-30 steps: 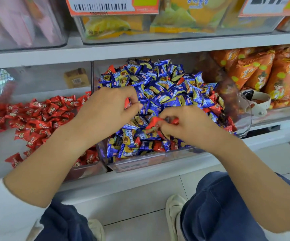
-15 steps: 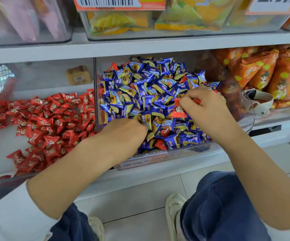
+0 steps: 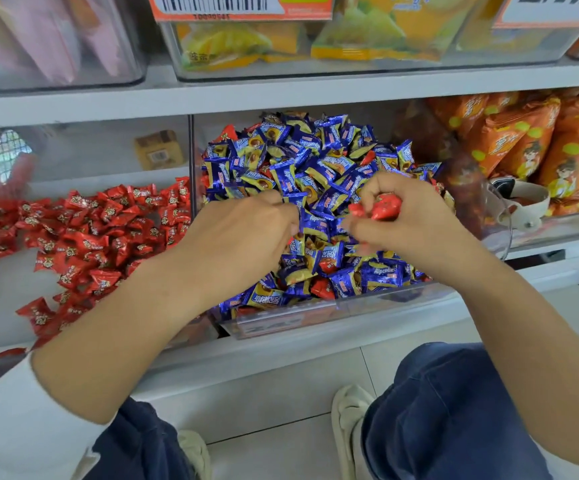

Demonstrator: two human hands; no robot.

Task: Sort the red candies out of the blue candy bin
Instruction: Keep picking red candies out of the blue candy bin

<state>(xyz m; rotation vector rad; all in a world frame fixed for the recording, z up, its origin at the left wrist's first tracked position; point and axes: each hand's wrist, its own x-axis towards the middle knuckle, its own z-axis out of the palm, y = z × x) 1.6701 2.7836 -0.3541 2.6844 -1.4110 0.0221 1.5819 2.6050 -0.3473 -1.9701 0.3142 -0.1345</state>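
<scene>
Since half a second ago, left hand (image 3: 243,233) rose into the heaped blue foil-wrapped candies (image 3: 316,174); its fingertips are buried, grasp unreadable. Right hand (image 3: 409,223) clenches crinkled red-wrapped candies (image 3: 378,208); their clear red-candy bin (image 3: 83,237) lies at nine o'clock, nearer the left hand.

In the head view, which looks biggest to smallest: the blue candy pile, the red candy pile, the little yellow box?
1. Blue candy pile
2. Red candy pile, though flatter and scattered, so this ranking is unsure
3. Yellow box, clearly smallest, though farther back

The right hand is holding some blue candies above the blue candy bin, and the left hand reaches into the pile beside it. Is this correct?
Not quite. In the head view the right hand grips red candies, not blue ones, above the blue candy bin. The rest holds: the left hand reaches into the pile beside it.
</scene>
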